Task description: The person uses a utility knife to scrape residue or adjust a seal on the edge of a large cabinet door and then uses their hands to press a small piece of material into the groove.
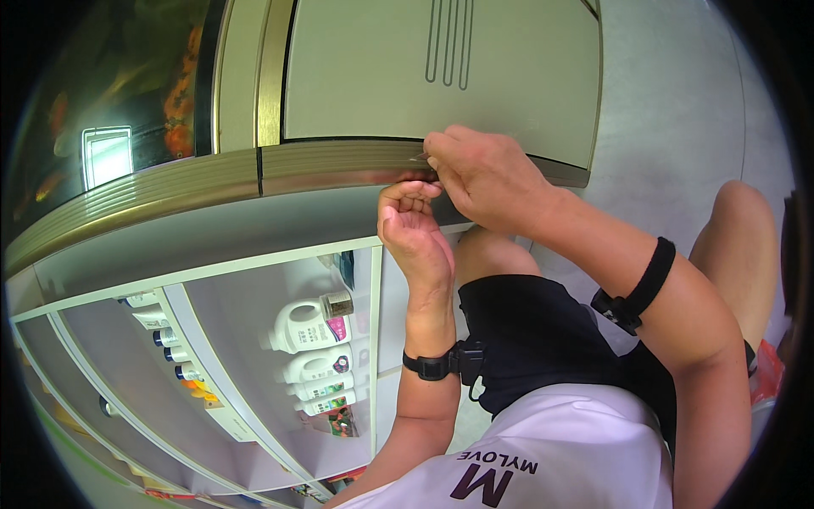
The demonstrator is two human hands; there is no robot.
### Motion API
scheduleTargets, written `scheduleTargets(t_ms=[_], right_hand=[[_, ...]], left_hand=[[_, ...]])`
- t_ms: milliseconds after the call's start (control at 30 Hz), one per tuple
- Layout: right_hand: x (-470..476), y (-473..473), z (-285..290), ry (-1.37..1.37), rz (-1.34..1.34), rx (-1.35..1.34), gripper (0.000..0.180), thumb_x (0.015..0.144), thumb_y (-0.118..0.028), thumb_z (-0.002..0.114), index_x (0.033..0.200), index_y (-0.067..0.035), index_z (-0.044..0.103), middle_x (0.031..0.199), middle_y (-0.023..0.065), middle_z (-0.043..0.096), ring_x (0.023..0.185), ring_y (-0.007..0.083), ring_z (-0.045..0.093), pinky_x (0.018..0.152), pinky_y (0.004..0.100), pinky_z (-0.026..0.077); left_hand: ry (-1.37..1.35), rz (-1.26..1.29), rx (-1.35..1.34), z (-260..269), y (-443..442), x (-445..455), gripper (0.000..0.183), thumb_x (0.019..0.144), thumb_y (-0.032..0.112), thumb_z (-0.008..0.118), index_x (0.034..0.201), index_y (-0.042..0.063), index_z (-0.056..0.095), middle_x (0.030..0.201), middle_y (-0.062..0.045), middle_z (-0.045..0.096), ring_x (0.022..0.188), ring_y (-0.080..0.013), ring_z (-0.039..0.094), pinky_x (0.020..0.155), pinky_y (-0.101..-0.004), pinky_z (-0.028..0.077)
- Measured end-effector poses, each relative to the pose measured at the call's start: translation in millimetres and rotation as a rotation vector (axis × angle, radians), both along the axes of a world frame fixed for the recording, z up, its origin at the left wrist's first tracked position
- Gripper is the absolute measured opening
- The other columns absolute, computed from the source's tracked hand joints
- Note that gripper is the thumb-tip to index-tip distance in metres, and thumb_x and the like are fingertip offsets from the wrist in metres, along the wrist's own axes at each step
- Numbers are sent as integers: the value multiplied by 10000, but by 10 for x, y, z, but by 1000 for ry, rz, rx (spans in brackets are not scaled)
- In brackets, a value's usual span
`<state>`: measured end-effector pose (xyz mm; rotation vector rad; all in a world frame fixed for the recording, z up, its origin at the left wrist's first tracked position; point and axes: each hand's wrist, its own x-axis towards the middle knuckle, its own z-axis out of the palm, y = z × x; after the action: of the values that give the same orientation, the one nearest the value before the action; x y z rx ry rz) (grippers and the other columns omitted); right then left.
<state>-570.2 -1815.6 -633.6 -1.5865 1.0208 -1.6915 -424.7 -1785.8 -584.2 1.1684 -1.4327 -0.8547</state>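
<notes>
My right hand (486, 175) pinches a small thin pointed piece (420, 156), too small to identify, against the ribbed metal trim (337, 163) of an aquarium cabinet. My left hand (416, 232) is just below, palm up with its fingers curled, and nothing shows in its palm. Its fingertips are close to the trim's lower edge and to my right hand; whether they touch is unclear. Beyond the trim is a pale cabinet panel (369, 83) with looped grey lines.
Orange fish (181, 102) swim behind the aquarium glass (127, 70) at upper left. A white shelf unit (375, 305) on the left holds large white bottles (308, 324), a small jar (337, 305) and packets. Grey tiled floor (668, 114) lies to the right, with a red plastic bag (768, 372) at the edge.
</notes>
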Motion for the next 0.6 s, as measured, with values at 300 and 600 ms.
scheduleTargets(t_ms=[300,600], right_hand=[[-22,-3,11,59,45,7,140,852,-103,685,953,-41,609,878,138,652,811,365,687,682,458,556],[9,-21,4,59,34,-7,159,857,-124,705,955,-40,613,880,141,662,820,372,694,690,466,562]], left_hand=[[-9,-2,2,8,-6,8,435,1080,342,293,1076,40,606,1003,-103,665,986,-205,628,999,-361,490],[-11,7,13,7,-16,20,430,1082,342,304,1080,38,608,993,-97,665,978,-201,630,988,-356,497]])
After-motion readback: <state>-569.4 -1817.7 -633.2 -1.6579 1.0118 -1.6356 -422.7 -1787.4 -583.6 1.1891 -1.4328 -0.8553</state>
